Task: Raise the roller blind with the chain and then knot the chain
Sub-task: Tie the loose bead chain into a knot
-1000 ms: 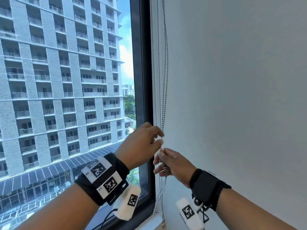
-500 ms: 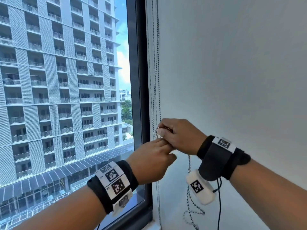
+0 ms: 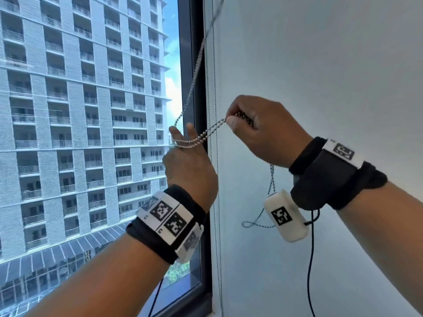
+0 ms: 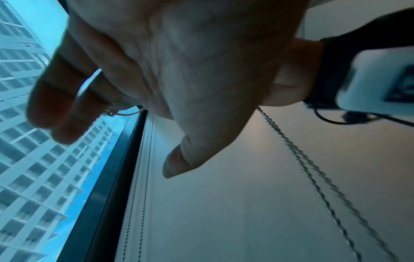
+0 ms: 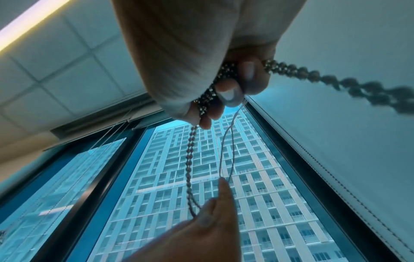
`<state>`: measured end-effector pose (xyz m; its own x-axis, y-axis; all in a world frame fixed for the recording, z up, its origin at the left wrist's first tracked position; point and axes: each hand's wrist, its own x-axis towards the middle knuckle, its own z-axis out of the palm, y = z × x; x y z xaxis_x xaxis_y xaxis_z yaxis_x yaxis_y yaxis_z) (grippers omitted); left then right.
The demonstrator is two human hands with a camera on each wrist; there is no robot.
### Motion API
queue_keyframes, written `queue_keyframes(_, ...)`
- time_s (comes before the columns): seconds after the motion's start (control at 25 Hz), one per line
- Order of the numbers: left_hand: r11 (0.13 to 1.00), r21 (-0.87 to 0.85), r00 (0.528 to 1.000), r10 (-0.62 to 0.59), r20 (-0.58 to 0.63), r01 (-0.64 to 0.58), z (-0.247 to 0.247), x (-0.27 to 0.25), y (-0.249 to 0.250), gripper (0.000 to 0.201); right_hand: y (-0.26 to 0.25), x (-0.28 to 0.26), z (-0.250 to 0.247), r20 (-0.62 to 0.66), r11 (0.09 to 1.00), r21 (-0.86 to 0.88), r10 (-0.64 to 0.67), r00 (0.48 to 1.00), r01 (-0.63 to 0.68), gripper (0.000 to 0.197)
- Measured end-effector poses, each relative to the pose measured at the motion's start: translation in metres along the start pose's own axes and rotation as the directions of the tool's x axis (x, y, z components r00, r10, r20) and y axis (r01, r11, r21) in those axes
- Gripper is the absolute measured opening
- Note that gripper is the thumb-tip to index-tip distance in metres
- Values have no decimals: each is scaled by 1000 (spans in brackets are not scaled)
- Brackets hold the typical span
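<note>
In the centre of the head view, the right hand (image 3: 258, 131) is clenched around a bunch of the bead chain (image 3: 194, 74), which it pinches between thumb and fingers just right of the dark window frame (image 3: 194, 92). From this hand a doubled piece of chain runs down to the left and passes around the raised fingers (image 3: 175, 133) of the left hand (image 3: 190, 170). These fingers are straight and spread a little, so the left hand is released and only carries the loop on them. From the left hand the chain goes up toward the top of the frame, along the window frame. Another loop of chain hangs below the right wrist, in front of the pale wall (image 3: 320, 65). In the right wrist view, the rolled blind (image 5: 143, 120) sits high at the top of the window. Outside the glass stands a tall building (image 3: 80, 110).
</note>
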<state>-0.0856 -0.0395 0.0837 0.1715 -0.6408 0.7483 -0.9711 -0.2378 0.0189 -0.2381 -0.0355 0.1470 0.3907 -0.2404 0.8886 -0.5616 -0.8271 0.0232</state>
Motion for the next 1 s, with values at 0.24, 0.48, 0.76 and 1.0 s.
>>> queue_keyframes(0.24,871,-39,858,473,-199,-490,2,-30,21,38,-29,17,5,172,998,37,-60,983,55,14)
queue_keyframes(0.48,693,-115,659,601,-452,-711,24,-35,19,23,-43,6,14,227,992,111,-81,971,56,12)
queue_keyframes(0.76,989,-54,983,127,-129,-135,19,-8,-9,58,-34,-8,23,230,990,135,-77,970,47,12)
queue_keyframes(1.0,918,-158,907,308,-288,-363,-1,-7,-20,14,-7,9,27,124,990,1,-137,983,138,16)
